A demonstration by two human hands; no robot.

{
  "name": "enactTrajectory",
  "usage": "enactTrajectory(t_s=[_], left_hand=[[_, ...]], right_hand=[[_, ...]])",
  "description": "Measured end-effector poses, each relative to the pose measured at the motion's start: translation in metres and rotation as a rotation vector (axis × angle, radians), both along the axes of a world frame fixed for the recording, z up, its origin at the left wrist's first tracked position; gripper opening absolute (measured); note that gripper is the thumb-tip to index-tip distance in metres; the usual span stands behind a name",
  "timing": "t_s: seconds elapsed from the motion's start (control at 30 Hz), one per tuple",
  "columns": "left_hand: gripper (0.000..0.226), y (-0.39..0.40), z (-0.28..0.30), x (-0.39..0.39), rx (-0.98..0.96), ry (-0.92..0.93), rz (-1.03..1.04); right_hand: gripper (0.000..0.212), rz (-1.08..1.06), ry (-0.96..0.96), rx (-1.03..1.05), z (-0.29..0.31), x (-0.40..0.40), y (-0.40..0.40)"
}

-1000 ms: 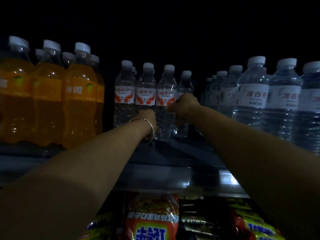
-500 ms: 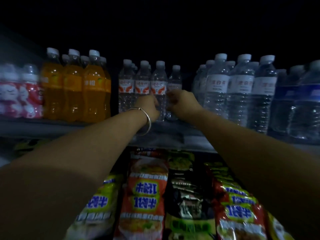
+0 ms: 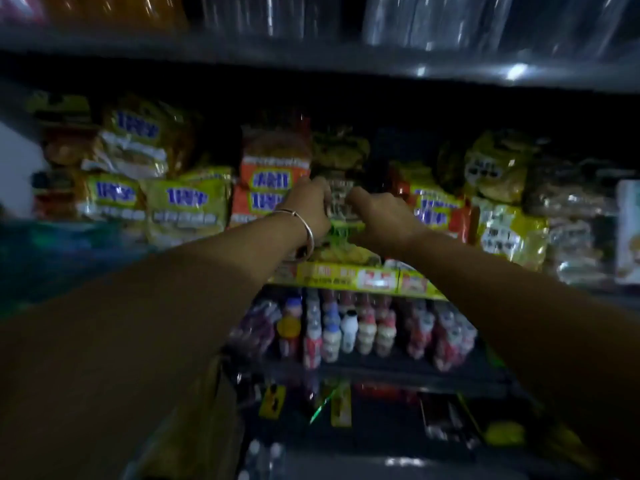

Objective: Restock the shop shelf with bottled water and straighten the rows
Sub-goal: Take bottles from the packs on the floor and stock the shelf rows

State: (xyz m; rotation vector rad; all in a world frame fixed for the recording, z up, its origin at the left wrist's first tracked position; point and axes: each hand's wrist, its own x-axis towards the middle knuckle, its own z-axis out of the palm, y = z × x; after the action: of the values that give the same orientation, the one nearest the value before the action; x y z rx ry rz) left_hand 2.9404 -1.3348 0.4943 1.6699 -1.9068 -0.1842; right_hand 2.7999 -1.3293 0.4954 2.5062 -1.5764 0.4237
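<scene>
Since the earlier frame our view has dropped: the water bottles (image 3: 450, 19) that stood level with our hands now blur along the top edge, on the upper shelf (image 3: 311, 60), and both hands have come away from them.

Left to right: orange drinks (image 3: 114, 6) smear across the top left corner, beside the water. Below, noodle packs (image 3: 187, 209) fill the middle shelf from its left end to its right. Our left hand (image 3: 310, 206), bracelet (image 3: 304, 226) at the wrist, and right hand (image 3: 379, 213) hang close together in front of the centre packs, fingers curled; whether they pinch a pack or hold nothing we cannot tell through the blur. Under the yellow price strip (image 3: 349, 277), small drink bottles (image 3: 346, 332) stand in rows on the lower shelf. A cardboard box (image 3: 194, 427) shows at the bottom left, with what may be bottle caps (image 3: 263, 452) beside it; its contents are hidden.

Risks, as we judge them: in this dim light and with the head swinging, a hand withdrawn blind could catch a front pack and drag it off the shelf edge onto the small bottles. The water row above is out of clear sight, so any bottle left leaning there would go unnoticed.
</scene>
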Motion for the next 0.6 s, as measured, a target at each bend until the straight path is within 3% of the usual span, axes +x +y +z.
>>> enactTrajectory(t_s=[0.3,0.43,0.6], left_hand=[[0.037,0.021,-0.273,-0.002,0.363,-0.062,-0.006],[0.054,0.025,-0.391,0.007,0.474,-0.078,-0.007],[0.049,0.026,-0.535,0.028,0.55,-0.119,0.042]], right_hand=[[0.051,0.031,-0.025,0.382,-0.256,-0.004,0.005],[0.056,0.059,-0.071,0.508,-0.38,0.006,0.005],[0.052,0.046,-0.104,0.644,-0.525,0.033,0.003]])
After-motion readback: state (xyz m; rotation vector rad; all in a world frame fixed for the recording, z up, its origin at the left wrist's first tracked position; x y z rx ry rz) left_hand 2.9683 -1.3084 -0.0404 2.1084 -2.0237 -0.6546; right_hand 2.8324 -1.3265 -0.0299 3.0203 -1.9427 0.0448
